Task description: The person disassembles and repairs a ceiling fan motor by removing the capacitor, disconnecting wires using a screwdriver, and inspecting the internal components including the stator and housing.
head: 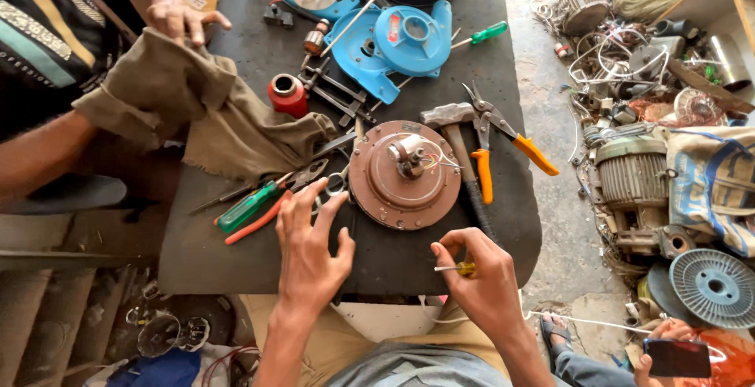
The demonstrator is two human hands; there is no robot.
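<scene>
A round brown motor housing (403, 175) with a metal hub and thin wires lies flat on the dark table (252, 261). My left hand (311, 249) hovers just left of it, fingers spread, fingertips near small loose parts (336, 183). My right hand (481, 277) sits below the housing at the table's front edge, fingers closed on a small yellow-handled screwdriver (460, 268).
A hammer (458, 131), orange-handled snips (503, 139), green-handled screwdrivers (245, 208), a red cylinder (288, 94) and blue fan casings (397, 41) lie about. Another person's hand (185, 19) holds a brown cloth (197, 108) at the left. Motors (633, 175) and scrap cover the floor at the right.
</scene>
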